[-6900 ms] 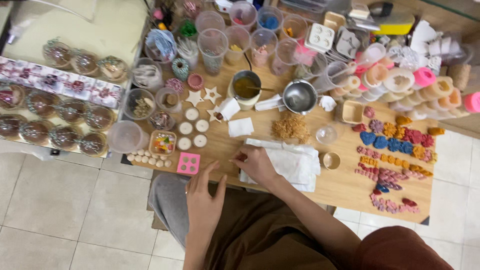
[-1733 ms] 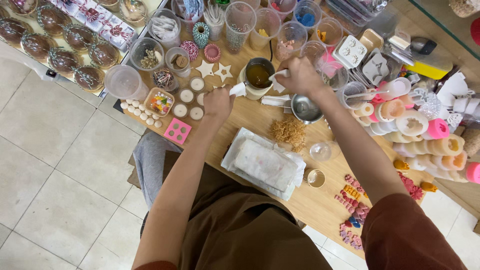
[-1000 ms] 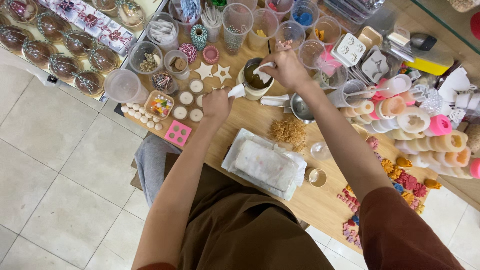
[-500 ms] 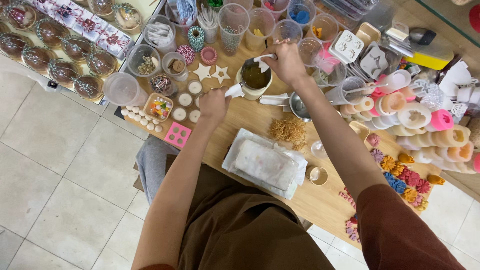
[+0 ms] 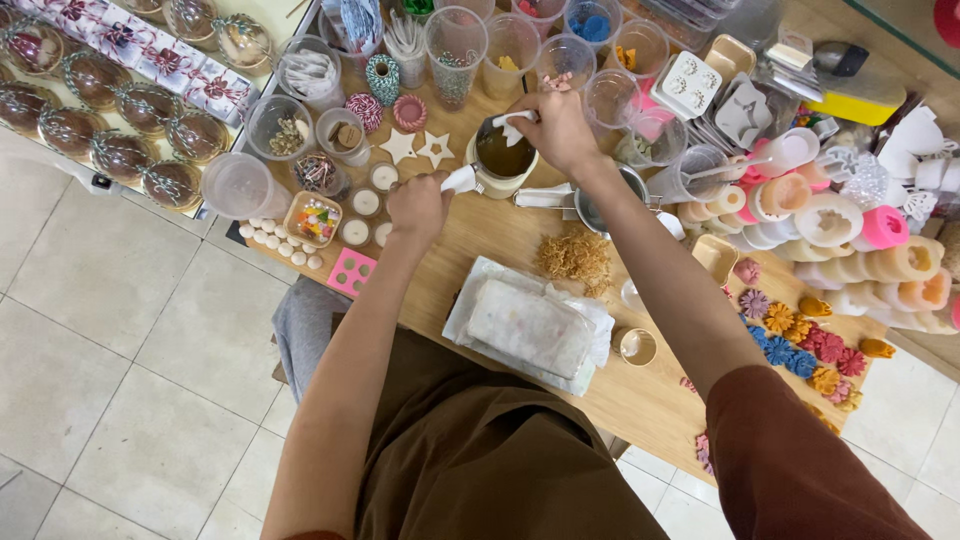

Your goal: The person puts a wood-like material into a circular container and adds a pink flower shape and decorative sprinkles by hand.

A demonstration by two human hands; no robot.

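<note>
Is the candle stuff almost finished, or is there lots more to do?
Some looks done: small round white pieces sit beside two star shapes, and coloured flower shapes lie in rows on the wooden table. In hand: the left hand grips the white handle of the pot of brown liquid while the right hand holds a white stirrer in it. Left, probably: that liquid is not poured out yet.

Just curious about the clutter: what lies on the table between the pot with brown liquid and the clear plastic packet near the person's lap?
In the head view, a loose tuft of tan fibres lies between the pot and the plastic packet; otherwise bare wooden table.
</note>
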